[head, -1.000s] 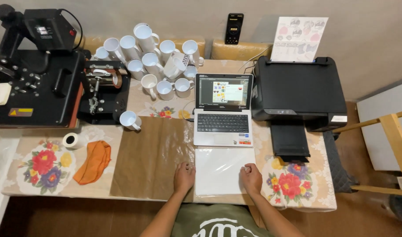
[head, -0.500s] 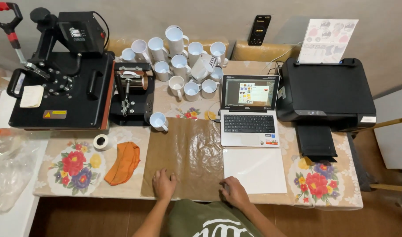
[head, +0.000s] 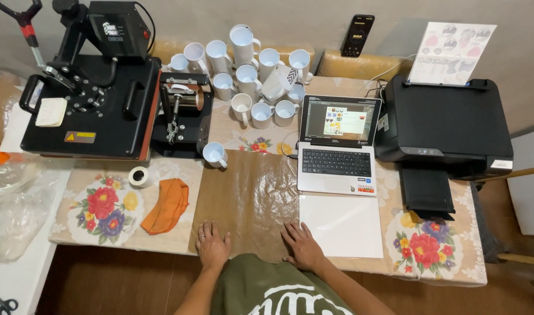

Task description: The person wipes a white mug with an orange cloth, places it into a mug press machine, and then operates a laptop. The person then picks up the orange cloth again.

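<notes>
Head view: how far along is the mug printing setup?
Done: laptop is open with a design on screen, a printed sheet stands in the printer, and brown paper is spread on the table. In hand: left hand and right hand rest flat on that paper, holding nothing. Left: the white mugs look blank, and the mug press holds no mug.
</notes>
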